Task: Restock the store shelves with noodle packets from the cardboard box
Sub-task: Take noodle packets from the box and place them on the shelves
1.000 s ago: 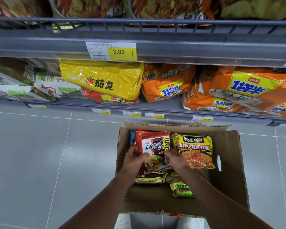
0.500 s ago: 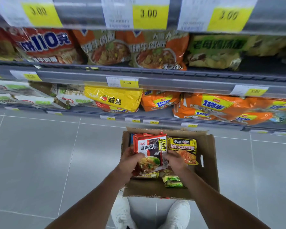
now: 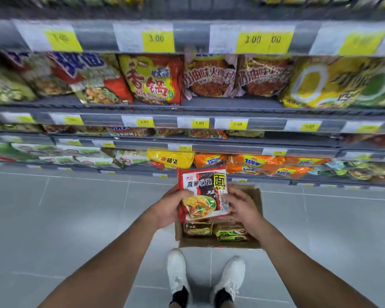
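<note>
A red and black noodle packet [image 3: 203, 193] with a bowl picture is held upright above the cardboard box [image 3: 218, 242] on the floor. My left hand [image 3: 169, 207] grips its left edge, thumb across the front. My right hand [image 3: 242, 206] holds its right edge with curled fingers. More packets [image 3: 230, 232], yellow-green and dark, lie in the box below. The store shelves [image 3: 209, 108] in front carry rows of noodle packets in several tiers.
Yellow price tags [image 3: 157, 40] line the shelf edges. Orange packets [image 3: 265, 165] and a yellow packet [image 3: 170, 160] fill the lowest shelf just behind the box. My white shoes [image 3: 178, 274] stand on the grey tiled floor directly before the box.
Both hands lifted the red and black packet up out of the box. The view rose and tilted up, bringing higher shelves into sight.
</note>
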